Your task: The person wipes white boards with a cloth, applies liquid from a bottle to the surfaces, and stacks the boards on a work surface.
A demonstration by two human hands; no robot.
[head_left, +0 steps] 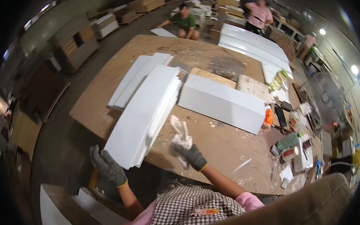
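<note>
My left hand (110, 168), in a dark grey knitted glove, is at the near left corner of a stack of long white boards (142, 111). Its fingers are stretched apart, with the thumb side by the board's edge; whether it touches is hard to tell. In my right hand (189, 154), gloved the same way, a crumpled white rag (180, 130) is gripped and hangs out past the fingers. That hand is over the brown worktable (220, 154), to the right of the stack. The stack's near end juts past the table edge.
More white boards (127, 80) lie left of the stack, and another white pile (224, 102) lies to its right. Bottles (288, 141), an orange container (268, 116) and tools crowd the right side near a large fan (325, 94). Two people are beyond the table, one crouching (184, 24).
</note>
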